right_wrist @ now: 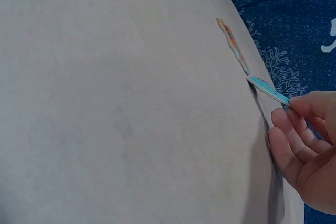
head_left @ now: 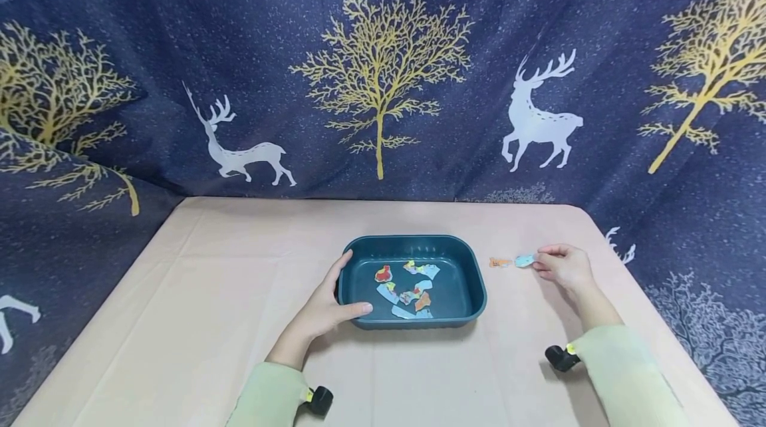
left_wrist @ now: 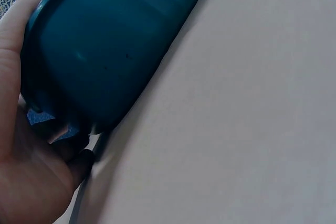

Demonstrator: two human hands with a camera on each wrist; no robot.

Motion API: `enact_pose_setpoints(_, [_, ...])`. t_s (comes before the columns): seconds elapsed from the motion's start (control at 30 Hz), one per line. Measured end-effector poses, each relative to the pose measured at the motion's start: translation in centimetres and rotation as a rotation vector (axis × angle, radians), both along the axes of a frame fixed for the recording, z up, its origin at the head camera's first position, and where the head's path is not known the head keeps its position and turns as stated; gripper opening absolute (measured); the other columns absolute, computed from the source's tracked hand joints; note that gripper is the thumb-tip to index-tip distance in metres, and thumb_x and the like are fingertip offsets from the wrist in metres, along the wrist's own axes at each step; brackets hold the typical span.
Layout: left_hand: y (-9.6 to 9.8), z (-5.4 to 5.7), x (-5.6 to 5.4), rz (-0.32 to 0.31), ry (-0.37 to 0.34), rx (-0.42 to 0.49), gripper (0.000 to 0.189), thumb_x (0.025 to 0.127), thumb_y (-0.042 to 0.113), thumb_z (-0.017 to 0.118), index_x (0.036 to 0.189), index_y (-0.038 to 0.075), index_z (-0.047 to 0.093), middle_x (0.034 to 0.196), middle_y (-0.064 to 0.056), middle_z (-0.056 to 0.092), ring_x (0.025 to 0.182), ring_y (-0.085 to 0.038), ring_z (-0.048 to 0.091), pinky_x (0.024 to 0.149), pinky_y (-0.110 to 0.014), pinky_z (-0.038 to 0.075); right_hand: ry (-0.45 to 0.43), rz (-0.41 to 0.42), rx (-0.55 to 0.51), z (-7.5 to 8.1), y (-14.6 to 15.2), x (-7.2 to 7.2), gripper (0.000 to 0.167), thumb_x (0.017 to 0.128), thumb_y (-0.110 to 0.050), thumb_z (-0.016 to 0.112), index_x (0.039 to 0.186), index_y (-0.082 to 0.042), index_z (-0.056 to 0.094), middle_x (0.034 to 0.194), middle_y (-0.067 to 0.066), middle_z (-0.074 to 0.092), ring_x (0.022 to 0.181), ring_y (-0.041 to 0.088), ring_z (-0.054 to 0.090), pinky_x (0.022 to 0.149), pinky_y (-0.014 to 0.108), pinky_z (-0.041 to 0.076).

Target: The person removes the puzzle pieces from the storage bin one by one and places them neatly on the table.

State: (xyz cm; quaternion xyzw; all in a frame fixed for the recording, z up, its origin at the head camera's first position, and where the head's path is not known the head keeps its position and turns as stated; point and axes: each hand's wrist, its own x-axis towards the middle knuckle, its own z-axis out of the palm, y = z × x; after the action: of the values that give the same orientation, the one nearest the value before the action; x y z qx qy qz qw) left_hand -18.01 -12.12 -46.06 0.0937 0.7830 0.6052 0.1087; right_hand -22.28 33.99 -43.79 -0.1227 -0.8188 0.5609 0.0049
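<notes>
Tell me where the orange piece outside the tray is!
In the head view, the orange piece lies on the table right of the tray, beside the light-blue piece that the right hand pinches.

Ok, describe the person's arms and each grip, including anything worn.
Left sleeve and right sleeve are both plain pale green, ending short of the wrist. By each cuff sits a small, rounded black fitting, left and right, with a yellow patch beside it. Neither the left grip nor the right grip wears a glove. No cables show.
</notes>
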Motion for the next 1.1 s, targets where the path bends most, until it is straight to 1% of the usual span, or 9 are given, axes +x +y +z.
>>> enact_pose_setpoints(0.07, [0.1,0.1,0.0,0.004,-0.003,-0.004,0.097,0.074,0.026,0.079,0.148,0.042,0.017,0.159,-0.001,0.012,0.147,-0.032,0.011,0.112,-0.063,0.017,0.005,-0.005,0.015,-0.4,0.0,-0.2,0.027,0.093,-0.003,0.050,0.111,0.018,0.050,0.067,-0.009,0.065,0.061,-0.001,0.064,0.061,0.021,0.057])
enact_pose_setpoints(0.13, [0.1,0.1,0.1,0.007,-0.007,-0.008,0.097,0.074,0.027,0.079,0.147,0.043,0.017,0.159,-0.001,0.012,0.146,-0.032,0.011,0.112,-0.063,0.018,0.008,-0.013,0.054,-0.7,0.0,-0.4,0.029,0.093,-0.002,0.049,0.112,0.020,0.050,0.067,-0.009,0.065,0.061,-0.002,0.063,0.060,0.020,0.056])
enact_pose_setpoints(0.27, [0.1,-0.1,0.1,0.011,-0.005,-0.009,0.098,0.074,0.026,0.080,0.148,0.042,0.017,0.159,-0.003,0.013,0.146,-0.034,0.013,0.111,-0.062,0.020,-0.018,-0.041,0.149,-1.1,-0.1,-0.8,0.029,0.092,-0.003,0.050,0.112,0.018,0.051,0.068,-0.008,0.063,0.059,-0.003,0.060,0.057,0.018,0.055])
enact_pose_setpoints(0.43, [0.0,-0.2,0.0,0.008,-0.001,-0.010,0.098,0.074,0.026,0.080,0.149,0.039,0.017,0.159,-0.005,0.012,0.146,-0.035,0.012,0.111,-0.062,0.020,-0.057,-0.070,0.207,-1.2,-0.3,-1.1,0.028,0.090,-0.005,0.053,0.111,0.014,0.054,0.070,-0.005,0.061,0.059,-0.001,0.058,0.056,0.019,0.054])
enact_pose_setpoints(0.6, [0.0,-0.1,0.0,0.001,-0.003,-0.003,0.098,0.075,0.026,0.079,0.149,0.038,0.017,0.160,-0.005,0.011,0.146,-0.035,0.011,0.111,-0.062,0.020,-0.079,-0.089,0.216,-1.2,-0.4,-1.2,0.027,0.091,-0.006,0.053,0.110,0.013,0.055,0.073,-0.001,0.062,0.060,0.000,0.057,0.055,0.018,0.053])
enact_pose_setpoints(0.83, [0.0,0.1,0.1,0.009,-0.018,0.005,0.098,0.073,0.024,0.080,0.147,0.042,0.019,0.159,-0.002,0.012,0.146,-0.032,0.013,0.113,-0.060,0.020,-0.087,-0.103,0.244,-1.3,-0.7,-1.2,0.027,0.090,-0.006,0.053,0.110,0.012,0.056,0.075,0.003,0.063,0.060,0.003,0.057,0.052,0.018,0.052])
enact_pose_setpoints(0.97, [0.0,0.0,0.2,0.006,-0.009,0.002,0.099,0.073,0.024,0.080,0.149,0.039,0.018,0.159,-0.004,0.012,0.146,-0.034,0.014,0.112,-0.060,0.022,-0.098,-0.111,0.247,-1.4,-0.7,-1.3,0.025,0.090,-0.006,0.054,0.109,0.011,0.057,0.076,0.004,0.063,0.060,0.004,0.057,0.052,0.018,0.052])
enact_pose_setpoints(1.1, [0.0,0.0,0.1,0.005,-0.007,-0.003,0.099,0.074,0.025,0.080,0.149,0.038,0.018,0.159,-0.004,0.012,0.146,-0.034,0.014,0.111,-0.060,0.022,-0.116,-0.123,0.251,-1.5,-0.7,-1.3,0.025,0.090,-0.006,0.055,0.109,0.010,0.057,0.079,0.005,0.061,0.061,0.004,0.056,0.052,0.017,0.051])
